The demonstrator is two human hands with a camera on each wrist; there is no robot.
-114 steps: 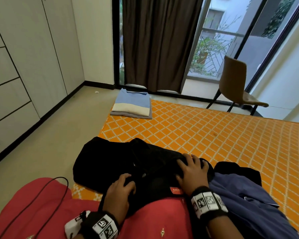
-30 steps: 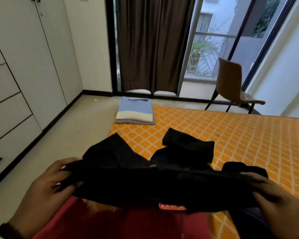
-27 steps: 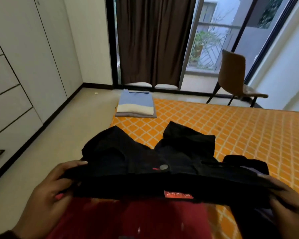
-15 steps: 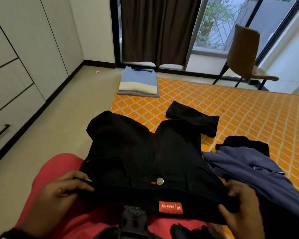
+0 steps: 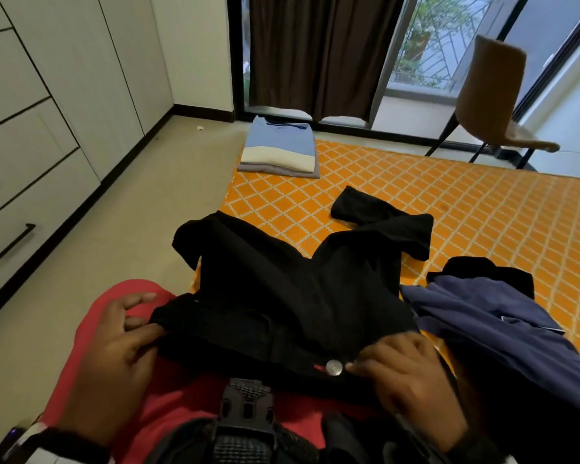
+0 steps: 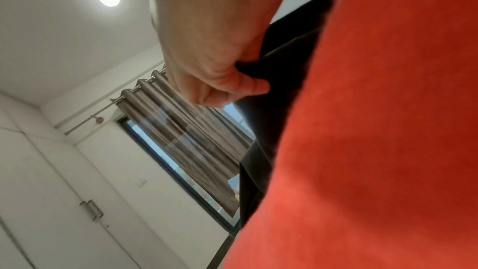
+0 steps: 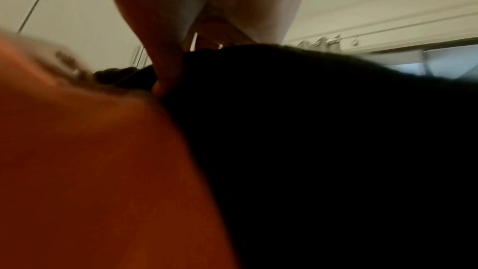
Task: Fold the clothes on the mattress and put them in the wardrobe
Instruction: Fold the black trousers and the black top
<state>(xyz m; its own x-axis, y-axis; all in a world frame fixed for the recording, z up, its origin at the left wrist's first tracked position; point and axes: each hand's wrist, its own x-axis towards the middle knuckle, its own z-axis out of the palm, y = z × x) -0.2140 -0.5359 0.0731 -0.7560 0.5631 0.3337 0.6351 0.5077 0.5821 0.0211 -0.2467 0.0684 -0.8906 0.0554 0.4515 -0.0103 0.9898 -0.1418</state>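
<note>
orange lattice-print mattress (image 5: 466,209) on pale floor (image 5: 141,209), white wardrobe (image 5: 47,105) alongside

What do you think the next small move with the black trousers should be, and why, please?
Probably straighten the far trouser legs before folding. Both hands, left hand and right hand, grip the waistband of the black trousers near the lap, while one leg end lies kinked sideways on the orange mattress. A gentle tug toward the body would likely flatten it.
</note>
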